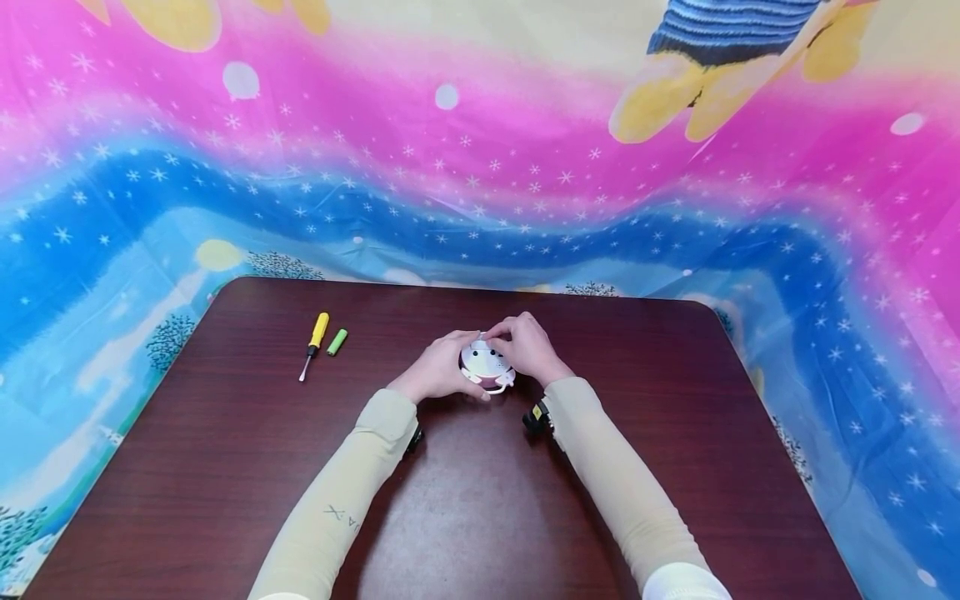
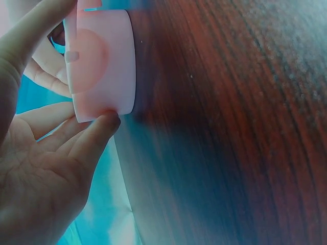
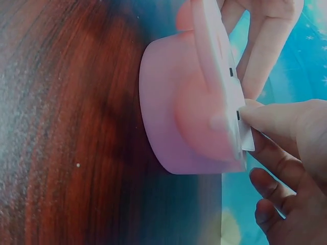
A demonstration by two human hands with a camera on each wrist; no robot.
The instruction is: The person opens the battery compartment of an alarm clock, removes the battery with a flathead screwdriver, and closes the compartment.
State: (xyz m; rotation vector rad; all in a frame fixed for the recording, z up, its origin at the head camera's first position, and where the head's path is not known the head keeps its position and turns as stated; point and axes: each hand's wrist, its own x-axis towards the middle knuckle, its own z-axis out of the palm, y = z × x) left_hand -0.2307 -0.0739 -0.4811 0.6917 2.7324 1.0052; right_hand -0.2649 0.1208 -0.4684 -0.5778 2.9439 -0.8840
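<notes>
A round, pale pink device (image 1: 483, 360) with a white top face and small dark holes lies on the table, a thin curved white handle-like part at its near edge. My left hand (image 1: 441, 367) grips it round the left side; in the left wrist view its fingertips press the pink side wall (image 2: 115, 61). At the far right of the top face, my right hand (image 1: 525, 346) pinches a small white flat piece (image 3: 247, 139) between thumb and finger. That piece sits at the device's edge; whether it is attached is hidden by the fingers.
To the left on the dark wooden table (image 1: 247, 467) lie a yellow-handled screwdriver (image 1: 317, 335) and a green battery (image 1: 337, 342) beside it. A colourful printed cloth (image 1: 465, 167) hangs behind and around the table. A dark wrist camera (image 1: 536, 417) is strapped to the right wrist.
</notes>
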